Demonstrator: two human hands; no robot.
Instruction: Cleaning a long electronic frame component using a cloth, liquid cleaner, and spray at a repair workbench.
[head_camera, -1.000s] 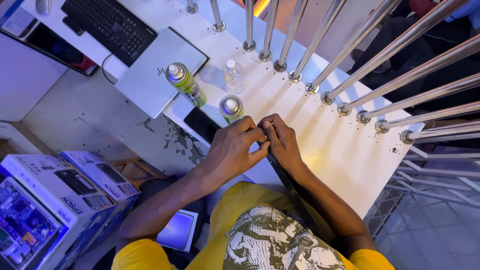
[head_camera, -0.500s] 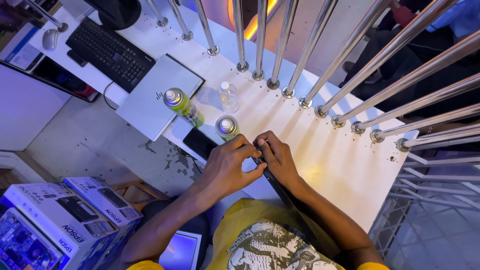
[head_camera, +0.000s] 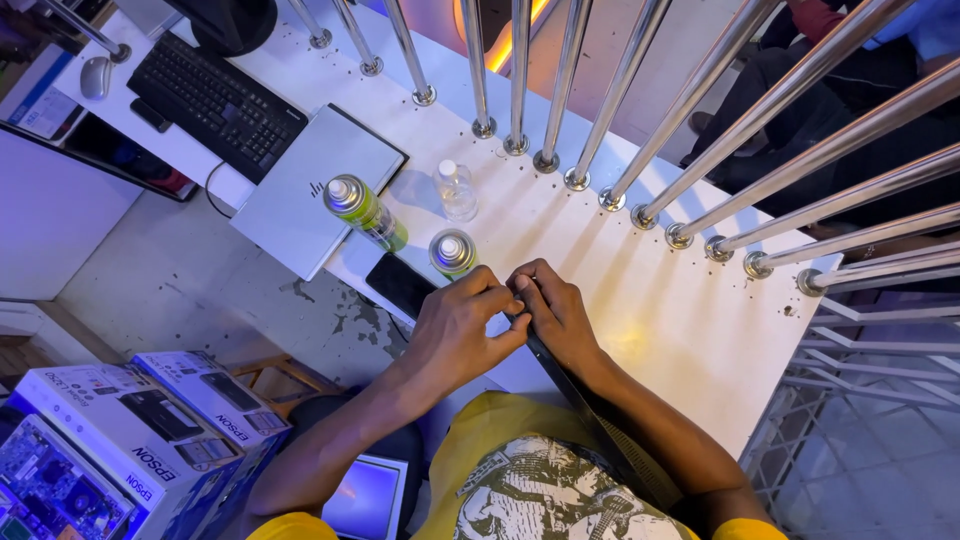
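1. Two hands at work, both at the near edge of the white worktop (head_camera: 690, 330). Left hand (head_camera: 462, 328) and right hand (head_camera: 556, 318) meet fingertip to fingertip, both pinching the top end of one long dark flat panel (head_camera: 600, 425) that runs down and right along the right forearm, off the worktop edge toward the lap.
2. Counted on the worktop: two spray cans, the green one (head_camera: 362, 210) left and the silver-capped one (head_camera: 452, 252) just beside the left hand's knuckles; one small clear bottle (head_camera: 455, 188) farther off; one dark phone (head_camera: 402, 285) lying flat by the left wrist; one closed grey laptop (head_camera: 305, 190); one black keyboard (head_camera: 215, 95); one mouse (head_camera: 95, 76) far left.
3. About a dozen chrome bars (head_camera: 560, 90) rise from the far edge in a curved row.
4. Two printer boxes (head_camera: 150, 425) sit on the floor, near left.
5. Open room: the worktop right of the hands is bare out to its right corner; the left side is crowded.
6. Against the earlier frames: the hands keep the same pinch on the panel end, and the cans, bottle and phone have not moved. The view has tilted, so more keyboard and the mouse now show.
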